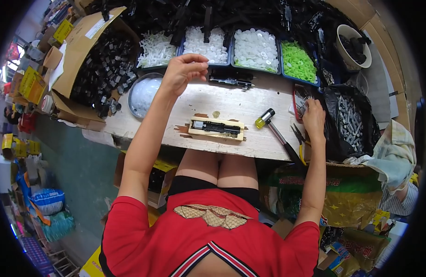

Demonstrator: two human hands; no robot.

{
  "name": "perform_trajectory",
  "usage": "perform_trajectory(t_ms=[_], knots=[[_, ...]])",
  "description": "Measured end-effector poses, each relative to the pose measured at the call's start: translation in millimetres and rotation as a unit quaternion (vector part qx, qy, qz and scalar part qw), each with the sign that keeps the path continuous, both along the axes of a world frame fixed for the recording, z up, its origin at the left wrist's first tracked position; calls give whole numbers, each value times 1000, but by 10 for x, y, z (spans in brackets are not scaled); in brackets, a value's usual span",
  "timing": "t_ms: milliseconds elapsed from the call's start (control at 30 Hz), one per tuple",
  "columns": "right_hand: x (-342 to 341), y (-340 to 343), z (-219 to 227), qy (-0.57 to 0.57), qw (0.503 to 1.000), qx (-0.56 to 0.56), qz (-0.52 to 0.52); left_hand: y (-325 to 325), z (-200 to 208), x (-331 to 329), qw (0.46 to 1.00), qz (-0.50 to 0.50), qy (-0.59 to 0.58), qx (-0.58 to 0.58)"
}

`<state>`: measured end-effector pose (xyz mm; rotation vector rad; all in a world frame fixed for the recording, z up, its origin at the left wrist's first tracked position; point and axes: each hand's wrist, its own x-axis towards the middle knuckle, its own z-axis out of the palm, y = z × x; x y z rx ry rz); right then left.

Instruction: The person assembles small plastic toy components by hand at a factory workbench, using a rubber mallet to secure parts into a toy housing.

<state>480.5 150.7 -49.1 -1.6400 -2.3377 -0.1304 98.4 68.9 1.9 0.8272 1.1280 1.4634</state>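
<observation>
My left hand [184, 73] is raised over the table, in front of the bins of white parts. Its thumb and fingers are pinched together; anything between them is too small to name. My right hand [314, 116] reaches to a small red tray [298, 102] of little metal pieces, fingers closed and bent down at its edge. What the fingertips grip there is hidden. Between my arms, a black elongated part [217, 127] lies in a pale wooden fixture [216, 135]. A hammer [276, 130] with a yellow and black head rests right of it, beside yellow-handled pliers [299, 138].
Along the back stand bins of white parts [254, 48] and green parts [298, 62]. Another black part [231, 81] lies before them. At left are a round dish [146, 94] and a carton of black parts [104, 69]; at right, a black bag of screws [349, 122].
</observation>
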Motion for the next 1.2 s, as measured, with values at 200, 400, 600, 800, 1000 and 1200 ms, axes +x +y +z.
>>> perform_trajectory(t_ms=[200,400,600,800,1000,1200], knots=[[-64,-97,37,49,998,46,9,-496,-179,171,991,5,-132,13],[-361,-325,191,360,925,-32,119,-943,-309,378,966,33,-252,-38],[-1132,-1041,351,564,739,-313,196,-1167,-361,615,966,5,-256,-40],[-1449,-1283,323,589,654,-419,221,-1261,-399,705,967,-10,-253,-28],[-1532,-1324,263,596,649,-412,231,-1275,-390,747,965,-12,-260,-23],[-1596,-1345,220,561,717,-315,269,-1292,-400,767,960,-15,-277,-37]])
